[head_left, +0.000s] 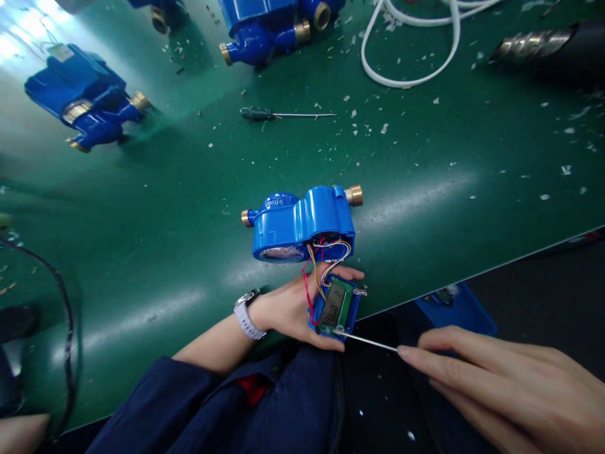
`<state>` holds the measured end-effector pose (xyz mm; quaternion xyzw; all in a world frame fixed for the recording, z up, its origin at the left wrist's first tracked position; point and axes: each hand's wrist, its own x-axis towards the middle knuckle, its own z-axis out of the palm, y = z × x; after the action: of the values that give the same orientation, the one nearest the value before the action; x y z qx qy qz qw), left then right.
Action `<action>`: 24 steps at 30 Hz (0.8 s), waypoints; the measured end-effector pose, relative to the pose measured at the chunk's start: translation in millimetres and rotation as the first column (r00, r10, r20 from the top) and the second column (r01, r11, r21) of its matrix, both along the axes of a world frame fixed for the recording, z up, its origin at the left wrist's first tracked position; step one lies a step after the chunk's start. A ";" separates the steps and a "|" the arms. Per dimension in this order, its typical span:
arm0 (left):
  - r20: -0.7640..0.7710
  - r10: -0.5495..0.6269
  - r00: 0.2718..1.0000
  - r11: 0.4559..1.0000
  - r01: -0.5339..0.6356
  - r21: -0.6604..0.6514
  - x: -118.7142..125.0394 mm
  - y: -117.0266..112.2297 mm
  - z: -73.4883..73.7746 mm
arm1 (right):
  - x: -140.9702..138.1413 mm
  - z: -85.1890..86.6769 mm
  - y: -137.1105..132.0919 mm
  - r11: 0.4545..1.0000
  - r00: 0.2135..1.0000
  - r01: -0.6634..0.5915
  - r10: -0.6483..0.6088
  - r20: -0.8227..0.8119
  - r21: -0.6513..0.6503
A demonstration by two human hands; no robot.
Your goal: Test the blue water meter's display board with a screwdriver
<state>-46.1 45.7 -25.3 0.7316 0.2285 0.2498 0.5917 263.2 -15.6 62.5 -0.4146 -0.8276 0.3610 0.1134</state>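
Observation:
A blue water meter (302, 222) with brass ends lies on the green table (425, 189), near its front edge. Coloured wires (321, 265) run from its open underside to a small green circuit board with a display (336, 307). My left hand (293, 309), a watch on its wrist, grips that board in its blue frame at the table edge. My right hand (510, 388) is closed on a thin metal screwdriver (366, 340), whose tip touches the board's lower corner.
Two more blue meters lie at the back, one (87, 98) on the left and one (274, 25) at the top. A small screwdriver (283, 115), a white cable (416, 44), a metal drill bit (534, 44) and scattered white chips lie on the table. A black cable (61, 302) runs on the left.

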 end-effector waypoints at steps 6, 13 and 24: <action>0.020 -0.030 0.999 0.999 0.031 -0.016 -0.8 -0.2 -0.3 | -8.8 -3.5 -14.1 1.000 0.999 0.029 -0.029 -0.013 0.010; 0.049 -0.022 0.999 0.999 0.023 -0.024 -2.2 -3.8 -7.1 | -27.6 -7.1 -17.4 0.986 0.986 0.169 -0.169 -0.004 -0.005; 0.006 0.105 0.994 0.982 -0.105 0.156 1.3 -3.8 -5.4 | -28.3 0.4 -23.1 0.986 0.991 0.085 -0.099 0.094 0.143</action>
<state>-44.8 41.9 -30.8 0.7631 0.2473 0.2969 0.5180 234.9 -38.7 63.0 -0.4612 -0.8353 0.2757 0.1167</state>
